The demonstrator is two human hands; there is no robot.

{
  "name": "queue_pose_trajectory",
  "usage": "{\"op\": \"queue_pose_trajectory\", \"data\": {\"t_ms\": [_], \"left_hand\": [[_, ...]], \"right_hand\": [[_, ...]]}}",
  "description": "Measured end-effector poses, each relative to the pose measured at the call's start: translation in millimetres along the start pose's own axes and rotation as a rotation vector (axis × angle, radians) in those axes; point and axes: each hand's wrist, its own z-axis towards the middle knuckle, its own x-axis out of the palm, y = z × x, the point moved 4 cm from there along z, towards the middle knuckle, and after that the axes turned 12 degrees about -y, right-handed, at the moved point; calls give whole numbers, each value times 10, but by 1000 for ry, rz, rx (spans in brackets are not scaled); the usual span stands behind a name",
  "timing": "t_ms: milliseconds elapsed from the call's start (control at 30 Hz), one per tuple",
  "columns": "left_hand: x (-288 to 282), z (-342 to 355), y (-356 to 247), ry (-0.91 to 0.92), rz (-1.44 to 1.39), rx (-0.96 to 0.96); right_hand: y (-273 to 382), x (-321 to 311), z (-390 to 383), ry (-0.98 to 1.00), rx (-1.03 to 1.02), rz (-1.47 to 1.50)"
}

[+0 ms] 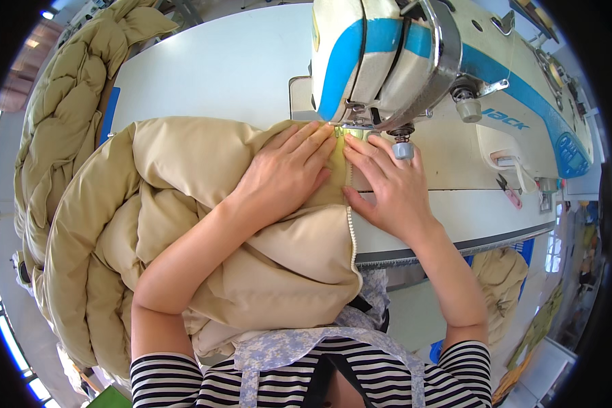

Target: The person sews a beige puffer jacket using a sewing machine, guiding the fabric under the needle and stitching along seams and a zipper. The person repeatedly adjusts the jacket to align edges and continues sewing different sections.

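A padded beige jacket (183, 156) lies across the left of the sewing table and over its front edge. One edge of it, with a pale zipper (352, 245), runs up under the head of a white and blue sewing machine (381, 61). My left hand (282, 166) rests flat on the fabric just left of the needle area, fingers stretched forward. On the other side of that seam, my right hand (387, 180) lies with its fingers extended, fingertips at the zipper edge close to the presser foot. The needle itself is hidden by the machine head.
More padded beige garments (68, 109) are heaped beyond the table's left edge. Small pink-handled snips (510, 193) lie right of the machine arm. A ruler strip (455, 246) follows the table's front edge. Below at right, beige fabric (500, 285) sits in a blue crate.
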Motion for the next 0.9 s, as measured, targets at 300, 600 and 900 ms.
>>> {"op": "queue_pose_trajectory", "data": {"t_ms": [300, 600, 900], "left_hand": [[-26, 4, -49, 7, 1, -5], [56, 7, 42, -38, 22, -12], [-581, -491, -157, 33, 263, -154]], "right_hand": [[12, -21, -41, -10, 8, 18], [-60, -22, 47, -66, 105, 164], [838, -238, -1047, 600, 1144, 1406]]}}
